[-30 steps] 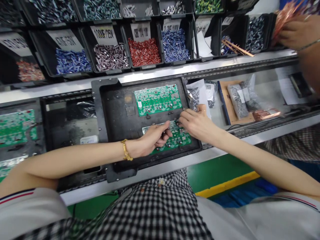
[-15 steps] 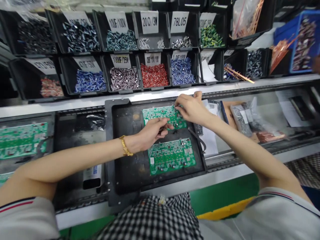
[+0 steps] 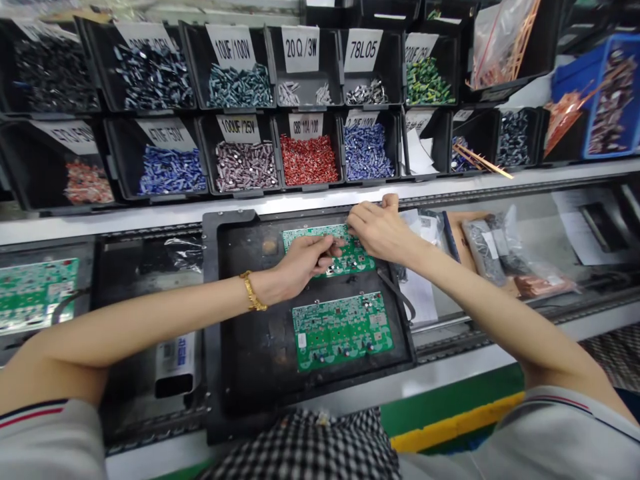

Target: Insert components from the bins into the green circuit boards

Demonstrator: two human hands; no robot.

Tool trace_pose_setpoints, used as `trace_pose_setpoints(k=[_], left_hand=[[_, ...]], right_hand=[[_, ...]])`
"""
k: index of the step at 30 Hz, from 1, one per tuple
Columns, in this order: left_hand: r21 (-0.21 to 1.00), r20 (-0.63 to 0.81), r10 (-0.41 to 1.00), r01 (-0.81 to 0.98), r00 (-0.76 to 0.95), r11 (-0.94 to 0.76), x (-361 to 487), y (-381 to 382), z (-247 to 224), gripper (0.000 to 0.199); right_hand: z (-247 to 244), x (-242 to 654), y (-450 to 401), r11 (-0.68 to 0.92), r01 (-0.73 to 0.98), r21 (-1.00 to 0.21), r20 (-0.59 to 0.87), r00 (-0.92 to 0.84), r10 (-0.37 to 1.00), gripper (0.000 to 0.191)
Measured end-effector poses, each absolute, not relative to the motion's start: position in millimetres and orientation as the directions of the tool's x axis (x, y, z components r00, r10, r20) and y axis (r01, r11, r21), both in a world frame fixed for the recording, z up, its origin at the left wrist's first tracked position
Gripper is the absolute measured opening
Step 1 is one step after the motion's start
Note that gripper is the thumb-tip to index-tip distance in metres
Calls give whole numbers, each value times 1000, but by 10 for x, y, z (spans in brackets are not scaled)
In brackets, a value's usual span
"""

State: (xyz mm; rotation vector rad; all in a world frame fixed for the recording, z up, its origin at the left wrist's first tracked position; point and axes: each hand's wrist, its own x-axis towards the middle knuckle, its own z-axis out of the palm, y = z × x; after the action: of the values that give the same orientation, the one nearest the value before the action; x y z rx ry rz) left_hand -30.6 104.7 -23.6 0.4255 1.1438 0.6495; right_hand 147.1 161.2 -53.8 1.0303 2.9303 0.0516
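Two green circuit boards lie in a black tray (image 3: 250,373), the upper board (image 3: 300,233) behind the lower board (image 3: 340,330). My left hand (image 3: 305,267), with a gold bracelet at the wrist, hovers over the upper board's lower part. Its thumb and fingers are pinched together; what they hold is too small to name. At the upper board's right end, my right hand (image 3: 377,230) has its fingers bent down onto the board, closed, with the fingertips partly hidden. Small components stand on both boards.
Labelled bins of parts, among them red components (image 3: 309,160) and blue ones (image 3: 369,152), line the back. Another board (image 3: 37,293) lies at the left. Bagged parts (image 3: 490,247) and papers (image 3: 417,287) are at the right.
The camera view has shifted slightly, so the tray and lower board appear lower. My right fingers have curled in a little more at the upper board. My left hand remains pinched.
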Motion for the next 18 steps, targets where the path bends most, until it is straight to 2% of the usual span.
trace_pose_setpoints(k=[3,7,9,11,13,14,15,16,17,18], left_hand=[[620,-695,673,-263,253,739,-292,1024,-240,22],[610,-694,667,-272,270,745,-259,979,-233,25],[585,-714,625,-220,316,780,-306,1013,-192,28],[600,-730,552,-8,404,800,-441,1145,-114,30],[717,-696,613,315,375,621,-659,1386,-31,30],[769,-602,742,467,297,437,-784,1534,-6,30],[768,-421,890,590,173,249,-908,1689,0,32],[729,-222,971,677,94,101,-1025,1838,-15,36],[674,-101,993,739,59,24,-1130,1970,-49,40],[634,-67,996,773,61,-5,-1222,2078,-95,43]], right_hand=[[-475,1447,1552,751,661,8,-20,-750,661,24],[-282,1393,1411,672,686,-280,15,-696,718,23],[-219,1387,1386,665,653,-362,9,-711,703,22],[-216,1421,1427,655,671,-347,-1,-699,715,21],[-266,1488,1516,640,712,-289,-6,-670,743,20],[-302,1526,1565,640,722,-262,-10,-665,747,20],[-340,1560,1610,647,723,-241,-16,-670,743,20],[-377,1587,1648,659,717,-228,-24,-681,732,21],[-409,1605,1675,672,708,-218,-30,-693,720,21],[-435,1614,1691,683,700,-208,-34,-704,710,21]])
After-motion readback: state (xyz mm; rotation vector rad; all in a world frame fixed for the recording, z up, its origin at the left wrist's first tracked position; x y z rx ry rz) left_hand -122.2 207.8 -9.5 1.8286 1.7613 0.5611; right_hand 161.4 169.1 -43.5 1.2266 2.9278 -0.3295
